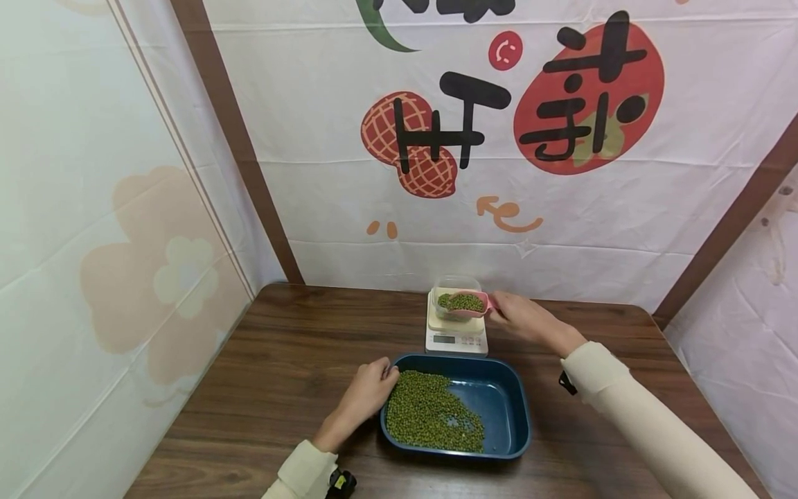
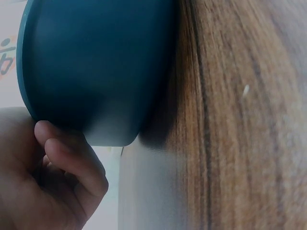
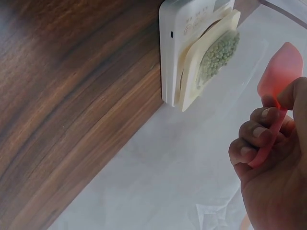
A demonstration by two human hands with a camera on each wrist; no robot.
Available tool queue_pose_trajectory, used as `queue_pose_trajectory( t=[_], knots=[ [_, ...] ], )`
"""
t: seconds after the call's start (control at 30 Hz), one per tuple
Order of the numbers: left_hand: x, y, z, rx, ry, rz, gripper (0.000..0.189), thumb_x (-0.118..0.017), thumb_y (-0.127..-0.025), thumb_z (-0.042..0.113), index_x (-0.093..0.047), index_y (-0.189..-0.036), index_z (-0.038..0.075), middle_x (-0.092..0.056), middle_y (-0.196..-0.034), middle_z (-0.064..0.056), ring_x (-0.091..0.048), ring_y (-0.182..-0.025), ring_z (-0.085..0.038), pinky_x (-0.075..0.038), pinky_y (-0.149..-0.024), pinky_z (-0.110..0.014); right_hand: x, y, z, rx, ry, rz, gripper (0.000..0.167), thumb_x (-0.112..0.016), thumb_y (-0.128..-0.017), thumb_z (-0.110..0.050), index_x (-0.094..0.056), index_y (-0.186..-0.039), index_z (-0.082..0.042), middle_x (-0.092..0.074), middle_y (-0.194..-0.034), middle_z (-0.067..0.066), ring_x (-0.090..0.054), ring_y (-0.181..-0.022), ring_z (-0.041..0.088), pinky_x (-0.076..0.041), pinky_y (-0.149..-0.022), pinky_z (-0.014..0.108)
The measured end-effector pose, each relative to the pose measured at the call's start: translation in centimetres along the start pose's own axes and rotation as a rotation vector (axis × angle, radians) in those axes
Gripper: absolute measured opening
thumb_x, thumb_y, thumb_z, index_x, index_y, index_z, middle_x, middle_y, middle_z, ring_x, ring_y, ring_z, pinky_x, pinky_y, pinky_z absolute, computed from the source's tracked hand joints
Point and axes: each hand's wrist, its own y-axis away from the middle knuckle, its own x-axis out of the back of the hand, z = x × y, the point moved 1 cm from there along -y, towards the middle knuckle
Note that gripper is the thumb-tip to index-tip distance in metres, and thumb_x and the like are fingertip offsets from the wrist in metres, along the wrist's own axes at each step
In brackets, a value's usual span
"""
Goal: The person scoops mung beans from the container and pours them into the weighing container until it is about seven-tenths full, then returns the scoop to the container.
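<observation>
My right hand grips the handle of a pink scoop, seen from below in the right wrist view. Green mung beans fill the scoop, which is level over a clear plastic container. That container stands on a white kitchen scale and has mung beans at its bottom. Nearer to me sits a blue basin, with a layer of mung beans heaped towards its left side. My left hand holds the basin's rim at the far left corner, fingers curled at its outer wall.
Everything stands on a dark wooden table. A printed white cloth hangs right behind the table's far edge, close to the scale. Another cloth hangs along the left side.
</observation>
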Motion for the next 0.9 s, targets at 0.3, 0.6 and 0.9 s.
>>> queue_pose_trajectory(
  t=[0.3,0.6,0.9],
  knots=[
    [-0.1,0.0,-0.1,-0.014,-0.001,0.010,0.040,-0.052,-0.111,0.019,-0.039,-0.073,0.015,-0.035,-0.058,0.006,-0.035,-0.049,-0.010,-0.032,-0.049,-0.023,0.3,-0.6,0.7,-0.004,0.023,0.014,0.014,-0.054,-0.111,-0.019,-0.056,-0.098,-0.013,-0.051,-0.082,0.000,-0.049,-0.074,0.016,-0.043,-0.071,0.036],
    [0.0,0.1,0.1,-0.008,-0.008,0.008,0.040,-0.052,-0.111,0.018,-0.039,-0.073,0.015,-0.035,-0.058,0.005,-0.034,-0.048,-0.010,-0.031,-0.049,-0.023,0.2,-1.2,1.7,-0.005,0.046,0.032,0.010,-0.056,-0.108,-0.016,-0.058,-0.101,-0.009,-0.052,-0.082,0.002,-0.050,-0.075,0.017,-0.042,-0.070,0.034],
    [0.0,0.1,0.1,-0.005,-0.009,0.009,0.040,-0.052,-0.110,0.018,-0.038,-0.072,0.015,-0.034,-0.059,0.005,-0.034,-0.049,-0.010,-0.031,-0.049,-0.022,0.5,-1.5,2.0,-0.029,0.073,0.017,0.009,-0.057,-0.106,-0.016,-0.058,-0.100,-0.009,-0.052,-0.082,0.002,-0.050,-0.075,0.017,-0.042,-0.068,0.034]
  ],
)
